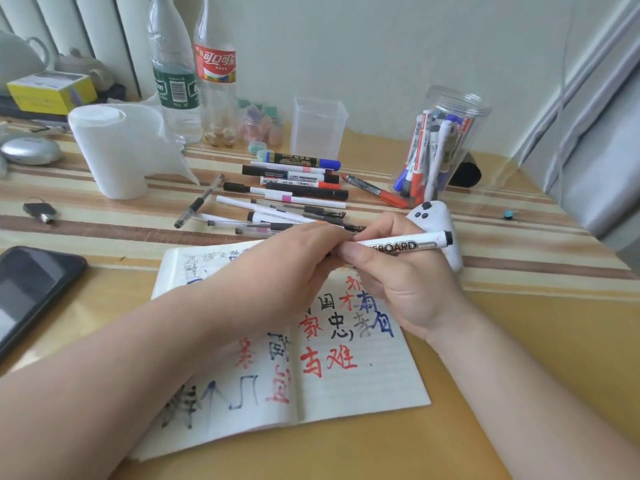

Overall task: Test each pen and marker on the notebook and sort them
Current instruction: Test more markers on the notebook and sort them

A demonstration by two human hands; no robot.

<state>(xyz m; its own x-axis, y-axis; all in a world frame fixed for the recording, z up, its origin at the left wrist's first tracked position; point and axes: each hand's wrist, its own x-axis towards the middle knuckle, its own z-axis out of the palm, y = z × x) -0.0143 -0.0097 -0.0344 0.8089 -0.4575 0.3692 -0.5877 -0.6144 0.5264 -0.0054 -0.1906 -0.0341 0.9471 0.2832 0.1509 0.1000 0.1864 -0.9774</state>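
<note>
Over the open notebook (346,386), both hands meet on a white whiteboard marker (408,243) with a black end. My right hand (398,282) grips its barrel. My left hand (294,261) holds the marker's left end, which its fingers hide. The notebook pages carry red, blue and black test characters. A pile of several pens and markers (294,192) lies on the table behind the hands. A clear round jar (446,133) at the right holds several markers. An empty clear square cup (318,128) stands behind the pile.
Two plastic bottles (194,71) and a white paper roll (114,150) stand at the back left. A black phone (31,289) lies at the left edge. A red marker (377,191) lies beside the jar, a white figure (440,223) behind my right hand.
</note>
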